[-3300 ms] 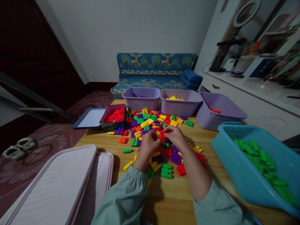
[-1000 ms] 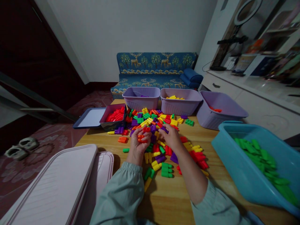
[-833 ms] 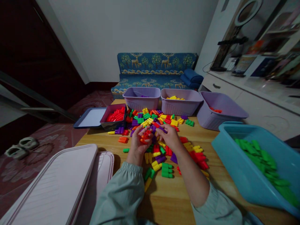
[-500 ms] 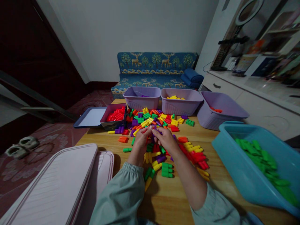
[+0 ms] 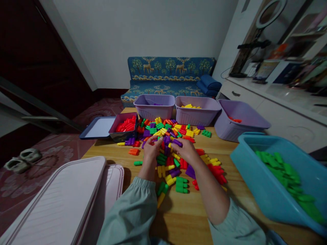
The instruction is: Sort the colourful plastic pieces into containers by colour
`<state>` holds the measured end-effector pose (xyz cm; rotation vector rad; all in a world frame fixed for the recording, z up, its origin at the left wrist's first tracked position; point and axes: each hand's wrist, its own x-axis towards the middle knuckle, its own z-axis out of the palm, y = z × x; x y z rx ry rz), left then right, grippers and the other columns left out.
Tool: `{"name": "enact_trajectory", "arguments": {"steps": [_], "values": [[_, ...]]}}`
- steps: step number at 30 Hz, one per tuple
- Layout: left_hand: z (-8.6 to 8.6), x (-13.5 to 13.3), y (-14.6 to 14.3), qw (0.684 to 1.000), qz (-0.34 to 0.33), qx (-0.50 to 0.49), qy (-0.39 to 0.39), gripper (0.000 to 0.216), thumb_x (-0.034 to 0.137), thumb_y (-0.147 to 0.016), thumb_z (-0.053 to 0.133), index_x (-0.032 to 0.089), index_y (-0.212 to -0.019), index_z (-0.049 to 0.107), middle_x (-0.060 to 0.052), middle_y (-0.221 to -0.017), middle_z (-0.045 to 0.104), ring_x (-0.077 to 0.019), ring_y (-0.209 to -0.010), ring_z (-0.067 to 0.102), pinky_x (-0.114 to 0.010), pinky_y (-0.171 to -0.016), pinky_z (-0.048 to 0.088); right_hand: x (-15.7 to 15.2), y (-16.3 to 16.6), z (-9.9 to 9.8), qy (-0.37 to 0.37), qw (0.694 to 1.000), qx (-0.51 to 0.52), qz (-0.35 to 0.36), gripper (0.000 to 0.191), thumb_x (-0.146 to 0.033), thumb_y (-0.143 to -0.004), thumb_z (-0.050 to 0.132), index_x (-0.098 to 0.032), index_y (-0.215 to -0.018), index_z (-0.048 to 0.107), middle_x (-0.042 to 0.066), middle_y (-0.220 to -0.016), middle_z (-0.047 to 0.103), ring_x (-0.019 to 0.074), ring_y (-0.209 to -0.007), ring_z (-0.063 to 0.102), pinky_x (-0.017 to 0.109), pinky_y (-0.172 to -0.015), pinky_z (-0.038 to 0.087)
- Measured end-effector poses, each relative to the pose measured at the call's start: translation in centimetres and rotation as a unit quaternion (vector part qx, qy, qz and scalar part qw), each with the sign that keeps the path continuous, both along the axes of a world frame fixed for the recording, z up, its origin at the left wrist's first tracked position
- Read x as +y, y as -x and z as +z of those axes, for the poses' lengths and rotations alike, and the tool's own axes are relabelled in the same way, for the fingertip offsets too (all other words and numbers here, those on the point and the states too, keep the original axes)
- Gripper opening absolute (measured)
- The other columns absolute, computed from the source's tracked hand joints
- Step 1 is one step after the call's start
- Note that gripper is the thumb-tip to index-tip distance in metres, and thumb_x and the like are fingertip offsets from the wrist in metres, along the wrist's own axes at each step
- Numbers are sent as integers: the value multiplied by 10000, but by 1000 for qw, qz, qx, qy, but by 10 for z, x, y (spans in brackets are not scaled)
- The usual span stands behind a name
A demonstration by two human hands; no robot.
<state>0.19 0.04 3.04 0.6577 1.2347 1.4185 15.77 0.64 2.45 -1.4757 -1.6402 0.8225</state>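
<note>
Bullet-shaped plastic toy blocks (image 5: 182,185) in red, yellow, green, purple and orange lie in a loose heap on the wooden table (image 5: 184,217), some joined in rows. My right hand (image 5: 186,149) is over the heap's middle, its fingers closed on a purple block (image 5: 177,143). A yellow block (image 5: 170,145) shows by those fingertips; whether it is joined to the purple one I cannot tell. To the left, my left hand (image 5: 151,149) is over the heap with thumb and fingers a little apart, and no block shows clearly in them.
Purple bins (image 5: 154,112) stand along the back, holding a few purple, yellow (image 5: 198,117) and orange (image 5: 230,131) blocks. A turquoise bin (image 5: 258,190) of green blocks is at right. At left are a tin (image 5: 121,136) of red blocks, its lid (image 5: 98,127) and pale bin lids (image 5: 58,200).
My hands were together over the heap and have moved apart, left hand leftward, right hand slightly rightward. A purple block now shows plainly in my right fingers.
</note>
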Motion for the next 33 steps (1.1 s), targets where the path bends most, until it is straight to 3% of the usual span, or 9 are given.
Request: {"name": "enact_trajectory", "arguments": {"steps": [4, 7, 12, 17, 21, 27, 30, 33], "values": [[0, 3, 3, 990, -31, -141, -5, 483, 447, -632, 777, 155, -959, 575, 57, -611, 513, -26, -418, 413, -118, -349, 209, 4, -3, 0, 5, 996, 69, 48, 360, -307, -791, 620, -183, -1123, 681, 47, -955, 731, 170, -819, 673, 278, -740, 517], [1, 5, 8, 980, -45, -192, 7, 397, 418, -688, 726, 143, -934, 578, 42, -614, 517, -20, -413, 404, -110, -347, 204, 3, -17, 13, 3, 1000, 7, 11, 271, -265, -784, 618, -174, -1021, 712, 56, -903, 738, 167, -798, 676, 273, -742, 511], [0, 3, 12, 997, -63, -42, 13, 356, 375, -603, 770, 143, -814, 602, 56, -589, 493, -17, -398, 367, -128, -343, 172, -5, -66, 37, 27, 971, -224, -77, 92, -205, -711, 658, -230, -779, 714, 15, -839, 735, 162, -758, 662, 246, -659, 459], [1, -1, 12, 988, -98, 114, 16, 356, 386, -551, 794, 133, -743, 635, 55, -519, 478, -27, -398, 347, -143, -370, 198, -5, -99, 23, 109, 928, -340, -102, 291, -102, -606, 677, -249, -855, 709, -2, -884, 717, 149, -766, 645, 233, -623, 407], [1, 0, 11, 983, -104, 150, 11, 366, 407, -536, 796, 128, -706, 631, 47, -519, 491, -29, -402, 349, -150, -378, 200, -1, -94, 7, 126, 937, -319, -73, 397, -59, -603, 664, -232, -959, 692, 17, -966, 710, 145, -846, 644, 226, -684, 424], [-3, 3, 11, 989, -114, 96, 11, 389, 444, -586, 779, 136, -782, 646, 52, -574, 495, -26, -397, 357, -143, -355, 188, -1, -70, 0, 93, 935, -326, -108, 218, -261, -713, 674, -200, -920, 703, 73, -977, 710, 201, -885, 641, 270, -715, 423], [-1, 3, 10, 992, -123, 24, 19, 369, 421, -655, 760, 130, -859, 661, 31, -627, 538, -28, -422, 409, -128, -349, 219, 3, -63, -5, 66, 946, -281, -146, 231, -340, -695, 688, -197, -875, 698, 64, -899, 705, 194, -807, 631, 261, -659, 413], [4, 2, 11, 982, -131, -134, 36, 331, 397, -776, 679, 121, -954, 642, -17, -690, 596, -50, -487, 509, -111, -358, 288, 7, -54, -4, -8, 969, -185, -166, 226, -407, -711, 658, -184, -748, 649, 37, -768, 666, 165, -711, 589, 249, -618, 404]]}}
